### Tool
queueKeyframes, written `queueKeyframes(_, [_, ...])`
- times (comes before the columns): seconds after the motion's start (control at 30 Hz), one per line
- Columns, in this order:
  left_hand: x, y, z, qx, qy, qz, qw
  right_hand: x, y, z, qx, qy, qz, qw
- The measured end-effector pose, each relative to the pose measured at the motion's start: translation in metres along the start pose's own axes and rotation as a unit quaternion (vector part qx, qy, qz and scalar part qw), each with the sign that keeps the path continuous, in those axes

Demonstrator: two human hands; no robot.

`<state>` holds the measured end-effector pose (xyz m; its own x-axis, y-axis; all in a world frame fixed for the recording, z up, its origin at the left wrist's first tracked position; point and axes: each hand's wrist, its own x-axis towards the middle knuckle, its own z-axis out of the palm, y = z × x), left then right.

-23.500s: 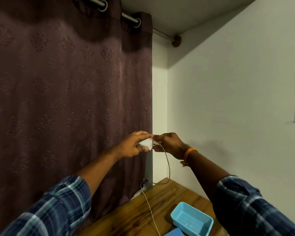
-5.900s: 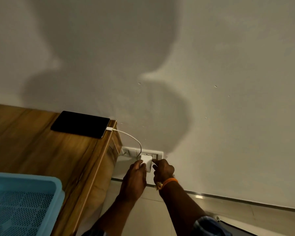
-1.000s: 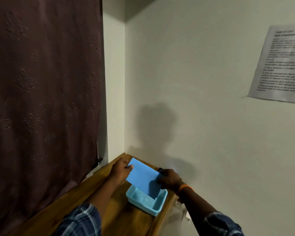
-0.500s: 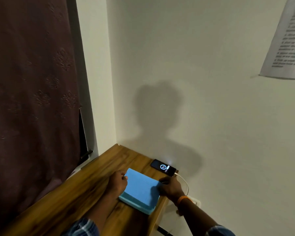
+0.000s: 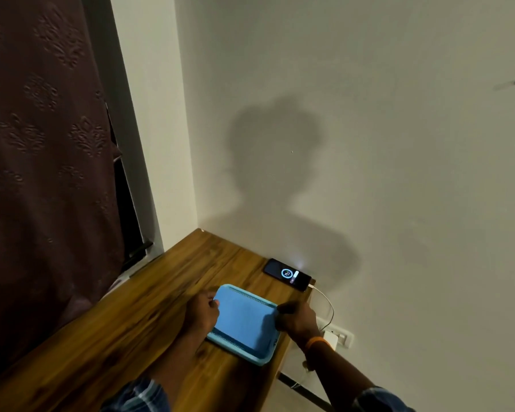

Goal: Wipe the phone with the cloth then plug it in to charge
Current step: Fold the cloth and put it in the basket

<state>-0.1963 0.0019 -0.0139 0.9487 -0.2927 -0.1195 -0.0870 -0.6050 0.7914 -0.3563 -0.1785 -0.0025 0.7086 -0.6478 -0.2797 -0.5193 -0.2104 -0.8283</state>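
Phone (image 5: 287, 274): flat dark rectangular slab, face up on the wooden table (image 5: 131, 331), near the wall at the far right corner; screen lit with a ring-shaped charging graphic. A thin white cable (image 5: 327, 307) runs from its right end, arcs over the table edge and meets a white boxy charger (image 5: 330, 338) seated in a wall socket (image 5: 344, 337) below. Cloth (image 5: 244, 318): smooth light blue rectangle, spread flat inside a light blue plastic tray (image 5: 268, 356) with rounded corners and perforated ridges along its rims. Left hand (image 5: 202, 316) curls its fingers on the cloth's left edge. Right hand (image 5: 296, 321) pinches the right edge; orange band at the wrist. Table grain streaky, warm brown. Embossed maroon curtain (image 5: 42, 144) hangs at left.
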Motion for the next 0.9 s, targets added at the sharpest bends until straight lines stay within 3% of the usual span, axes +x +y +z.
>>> queueKeyframes(0.13, [0.002, -0.004, 0.003, 0.039, -0.013, 0.034, 0.999, 0.005, 0.004, 0.003, -0.01, 0.021, -0.001, 1.0])
queueKeyframes(0.27, [0.004, -0.011, -0.006, 0.099, 0.048, 0.068, 0.992, 0.002, 0.004, 0.0, -0.013, 0.092, 0.013, 0.996])
queueKeyframes(0.43, [0.005, -0.011, -0.013, 0.184, 0.005, 0.03, 0.982, -0.004, 0.007, -0.003, 0.003, 0.048, 0.104, 0.993])
queueKeyframes(0.63, [-0.001, -0.017, -0.008, 0.159, 0.002, -0.004, 0.987, -0.007, 0.013, -0.001, 0.018, -0.008, 0.134, 0.991])
queueKeyframes(0.9, [-0.003, -0.006, -0.03, 0.098, 0.039, 0.0, 0.994, -0.005, -0.01, -0.011, 0.116, -0.013, 0.045, 0.992])
